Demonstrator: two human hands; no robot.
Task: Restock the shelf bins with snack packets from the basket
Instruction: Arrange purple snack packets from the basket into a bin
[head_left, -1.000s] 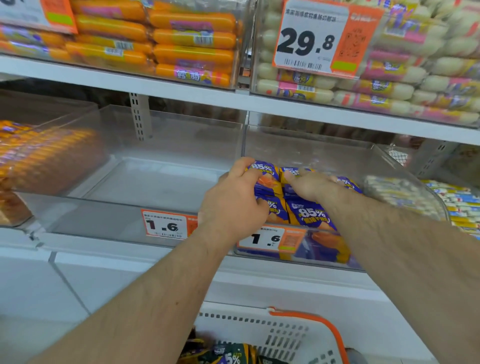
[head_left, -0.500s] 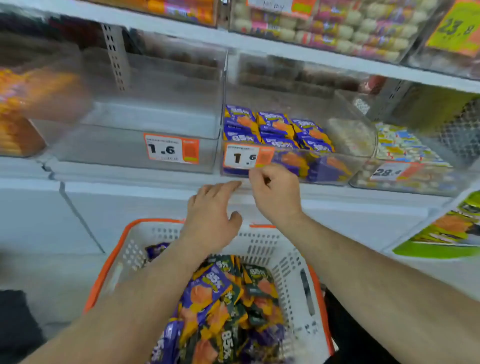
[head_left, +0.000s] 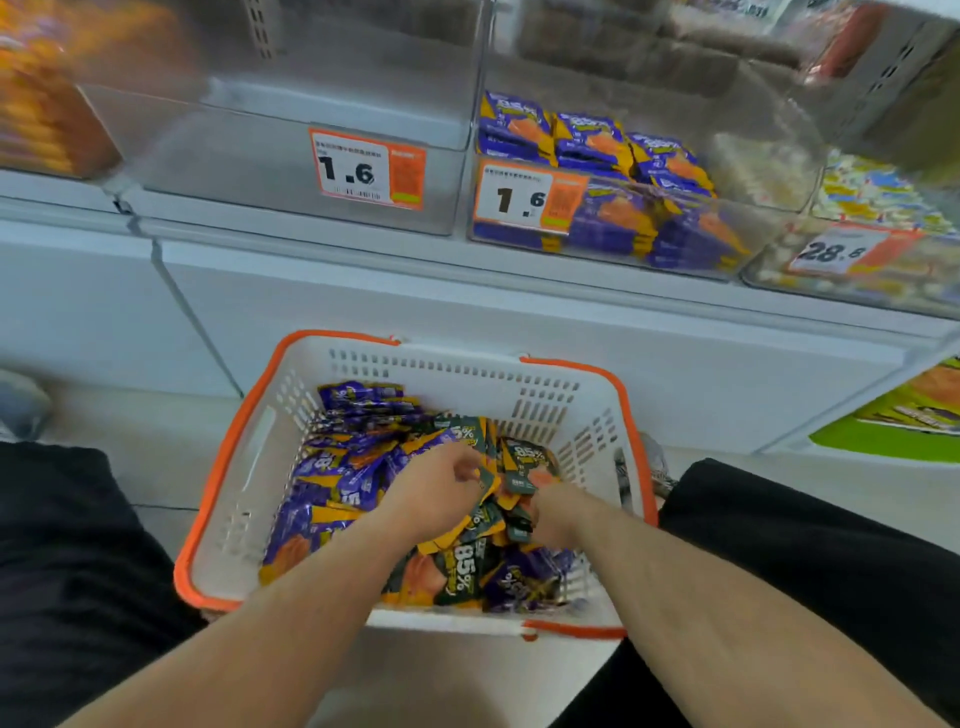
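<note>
Reaching both forearms down into the basket (head_left: 244, 467); left hand (head_left: 436, 493) curling round dark packets (head_left: 511, 467), right hand (head_left: 558, 514) gripping packets beside it.

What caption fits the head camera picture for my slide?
Both hands, left hand and right hand, gather dark green snack packets in the orange-rimmed basket.

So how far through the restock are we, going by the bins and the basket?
Partly done. The right 1.6 bin already holds rows of purple packets. In hand: the left hand and right hand are both down in the basket, gathering dark green packets. Left: the basket holds plenty more, and the left 1.6 bin looks bare.
</note>
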